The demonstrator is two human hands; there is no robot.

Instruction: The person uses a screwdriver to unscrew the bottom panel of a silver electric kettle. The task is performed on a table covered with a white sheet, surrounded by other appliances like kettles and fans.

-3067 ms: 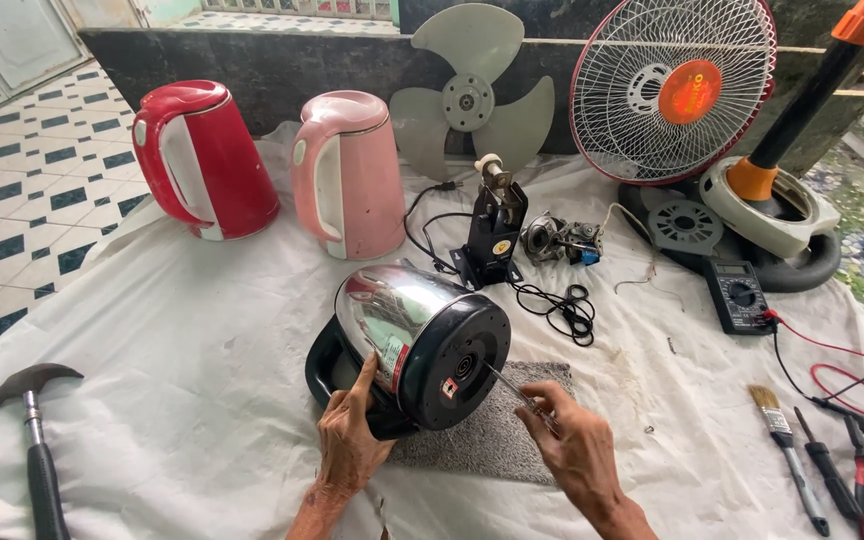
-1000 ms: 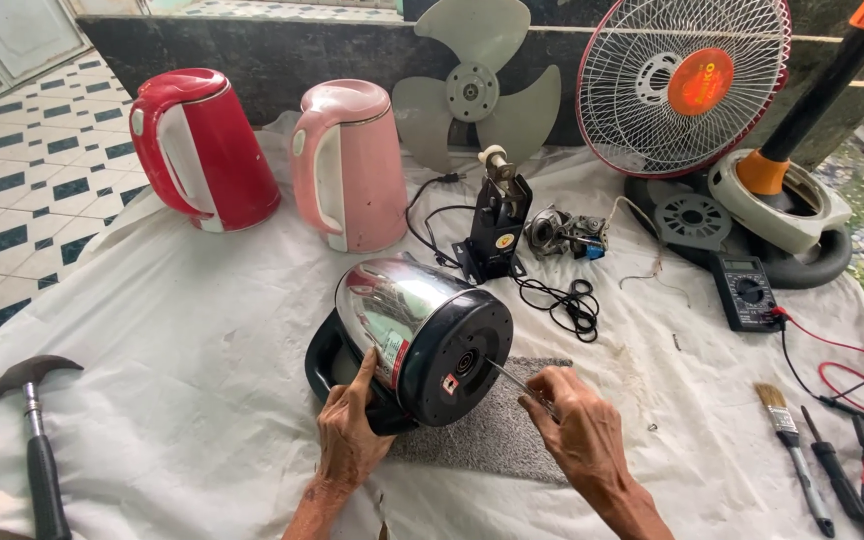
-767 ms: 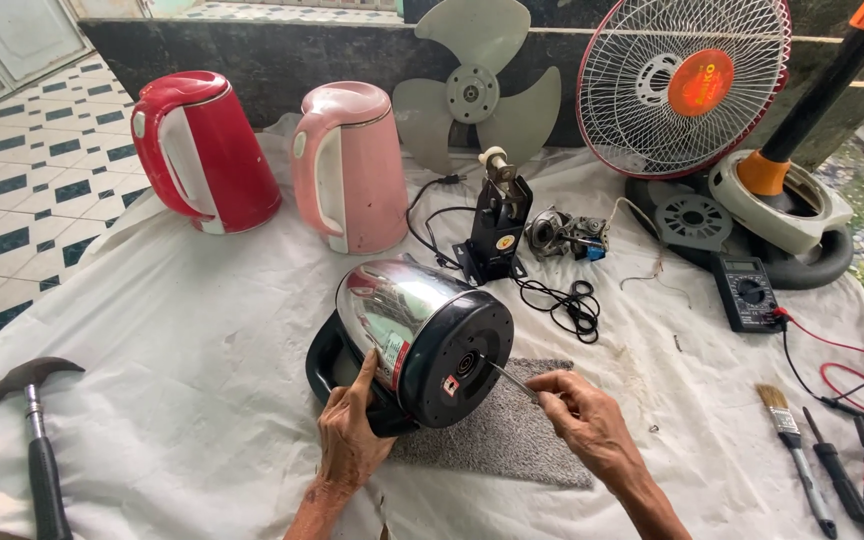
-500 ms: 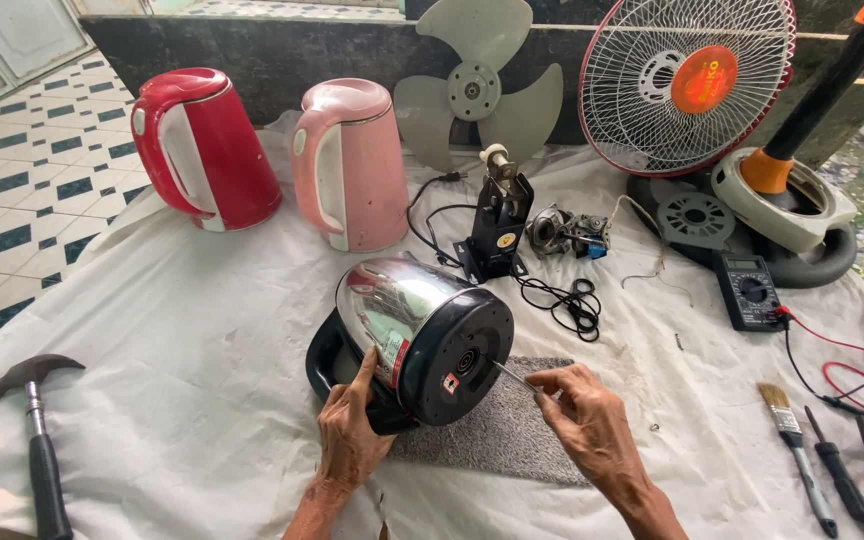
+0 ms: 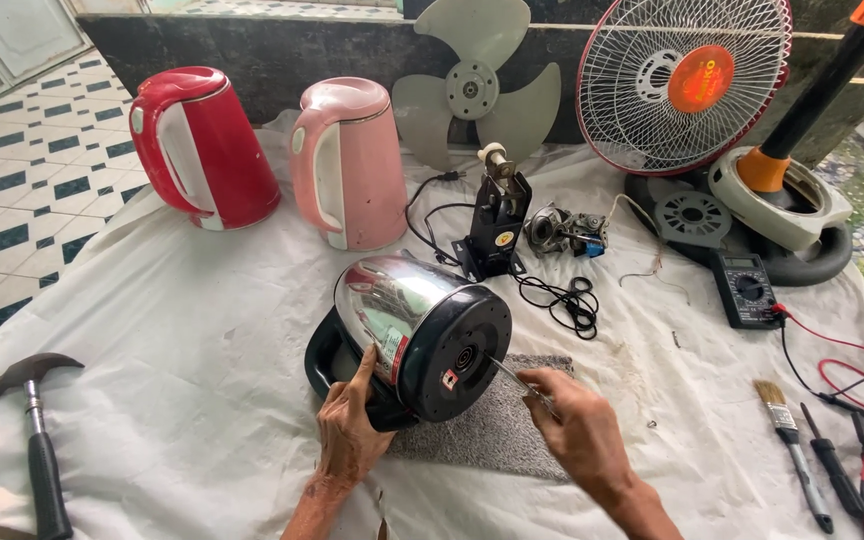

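Two bare hands, left hand (image 5: 349,432) at 7 o'clock, right hand (image 5: 580,427) at 5 o'clock. Bare wrists and forearms, no sleeves, gloves, rings or watch in view. Veined backs, creased knuckles, short nails.

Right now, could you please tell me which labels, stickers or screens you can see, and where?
Kettle stickers: small red square on black base; pale one on its side.
Fan guard badge: round, orange, at centre.
Multimeter screen: small grey rectangle, right.
Motor bracket sticker: small, round, yellow.
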